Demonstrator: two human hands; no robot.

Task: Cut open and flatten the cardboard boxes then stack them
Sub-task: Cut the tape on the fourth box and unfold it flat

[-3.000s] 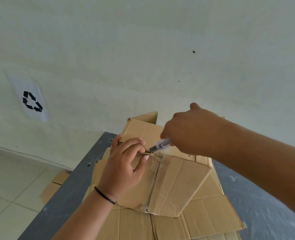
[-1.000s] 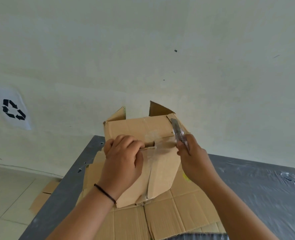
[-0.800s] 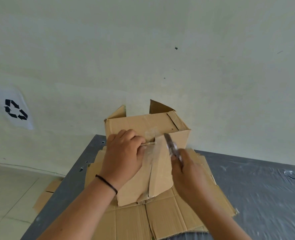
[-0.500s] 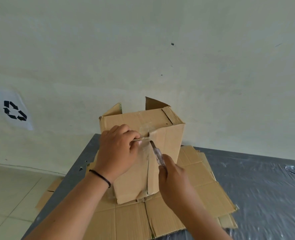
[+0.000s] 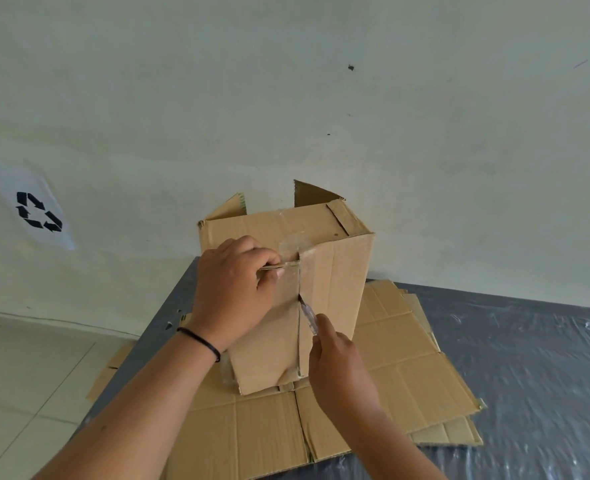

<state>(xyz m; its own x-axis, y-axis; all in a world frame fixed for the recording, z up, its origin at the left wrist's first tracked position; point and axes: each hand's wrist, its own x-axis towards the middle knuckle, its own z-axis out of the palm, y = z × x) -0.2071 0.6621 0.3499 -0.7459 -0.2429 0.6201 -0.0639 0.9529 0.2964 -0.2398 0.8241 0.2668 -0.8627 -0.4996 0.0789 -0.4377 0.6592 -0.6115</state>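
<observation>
A brown cardboard box lies on its side on a stack of flattened cardboard, its taped flaps facing me. My left hand grips the upper edge of the left flap. My right hand holds a clear-handled utility knife, and its blade tip sits in the taped middle seam about halfway down. Flaps at the box's far end stick up.
The stack rests on a dark table wrapped in plastic film, against a pale wall. A recycling sign hangs on the wall at left. More flat cardboard lies on the tiled floor beside the table's left edge.
My right hand brought the knife from the box's top edge down into the middle seam and drew it downward. The box turned a little. My left hand kept its hold on the flap.
</observation>
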